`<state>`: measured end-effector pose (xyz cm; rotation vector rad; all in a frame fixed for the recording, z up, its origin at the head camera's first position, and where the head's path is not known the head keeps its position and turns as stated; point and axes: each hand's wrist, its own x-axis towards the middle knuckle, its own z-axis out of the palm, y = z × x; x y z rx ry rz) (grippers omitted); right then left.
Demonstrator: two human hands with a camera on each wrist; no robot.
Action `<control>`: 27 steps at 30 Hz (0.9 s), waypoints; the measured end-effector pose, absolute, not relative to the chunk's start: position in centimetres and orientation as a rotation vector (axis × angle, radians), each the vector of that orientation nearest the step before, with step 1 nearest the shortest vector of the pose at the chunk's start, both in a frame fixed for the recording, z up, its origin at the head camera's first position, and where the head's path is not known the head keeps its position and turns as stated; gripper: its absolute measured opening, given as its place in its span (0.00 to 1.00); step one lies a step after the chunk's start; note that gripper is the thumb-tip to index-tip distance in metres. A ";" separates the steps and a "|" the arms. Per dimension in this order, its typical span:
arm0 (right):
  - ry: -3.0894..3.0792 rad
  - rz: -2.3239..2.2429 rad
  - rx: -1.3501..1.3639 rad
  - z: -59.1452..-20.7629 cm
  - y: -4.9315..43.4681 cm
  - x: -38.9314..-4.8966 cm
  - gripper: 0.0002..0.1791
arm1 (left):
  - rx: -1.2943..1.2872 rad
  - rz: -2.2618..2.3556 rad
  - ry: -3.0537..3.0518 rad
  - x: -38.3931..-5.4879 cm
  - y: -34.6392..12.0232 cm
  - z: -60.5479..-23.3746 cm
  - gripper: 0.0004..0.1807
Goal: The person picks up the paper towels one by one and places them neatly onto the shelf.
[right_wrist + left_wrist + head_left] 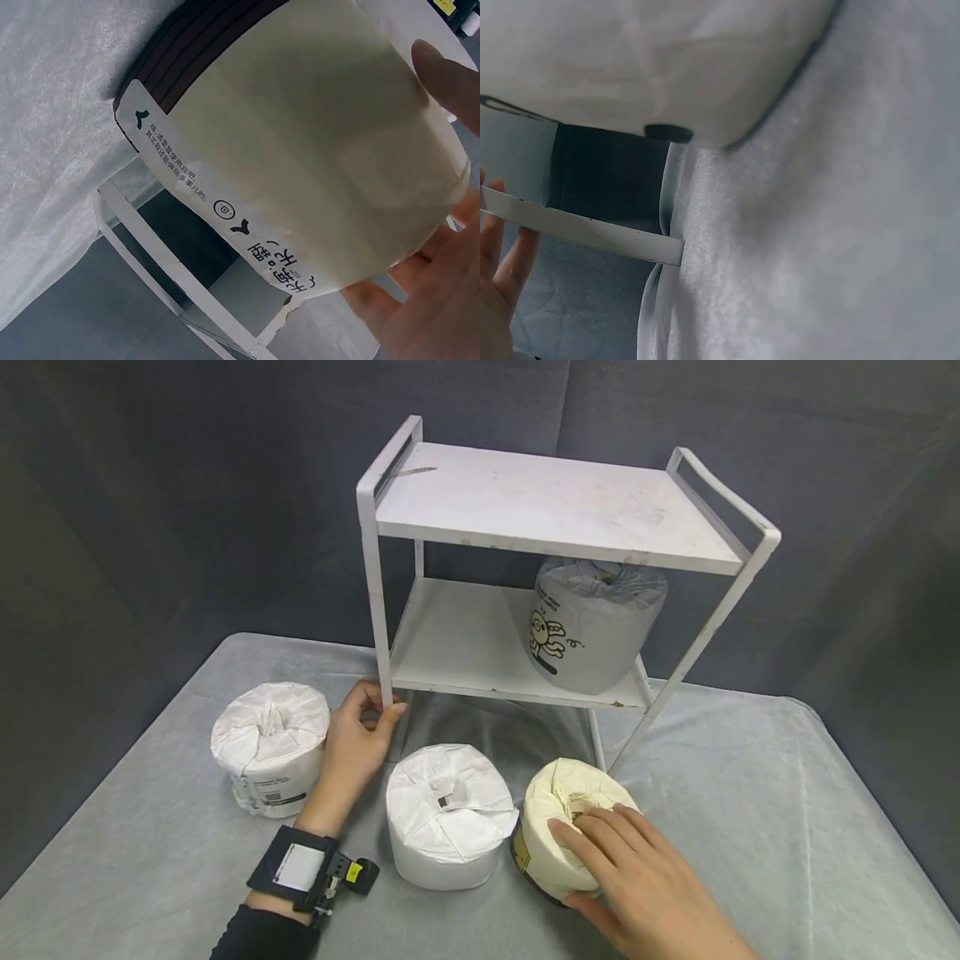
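My left hand (362, 727) grips the front left leg of a white two-tier metal rack (517, 539), thumb and fingers about it just below the lower shelf. In the left wrist view the fingertips show beside the white leg (592, 231). With my right hand (637, 881) I hold a cream paper-wrapped toilet roll (542, 827), fingers over its top near the core hole and thumb on its near side. The roll leans to one side. The right wrist view shows dark stripes and printed characters on the cream wrapper (300, 142).
Between my hands stands a white wrapped toilet roll (442, 852). Another white roll (262, 768) stands left of my left forearm. A larger white roll with a cartoon print (592, 639) sits on the rack's lower shelf, at the right. Grey cloth (750, 843) covers the table.
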<state>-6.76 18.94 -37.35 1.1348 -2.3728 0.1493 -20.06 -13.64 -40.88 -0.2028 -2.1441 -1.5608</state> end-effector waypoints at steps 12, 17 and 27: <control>-2.404 0.138 1.127 -37.4 18.8 -6.7 0.43 | -0.197 -1.566 -2.147 -19.9 -13.5 -40.8 0.09; -2.368 0.154 1.134 -37.5 18.8 -6.7 0.43 | -0.194 -1.565 -2.154 -19.9 -13.6 -40.7 0.09; -2.364 0.159 1.136 -37.6 18.8 -6.8 0.39 | -0.179 -1.581 -2.157 -19.9 -13.6 -40.7 0.09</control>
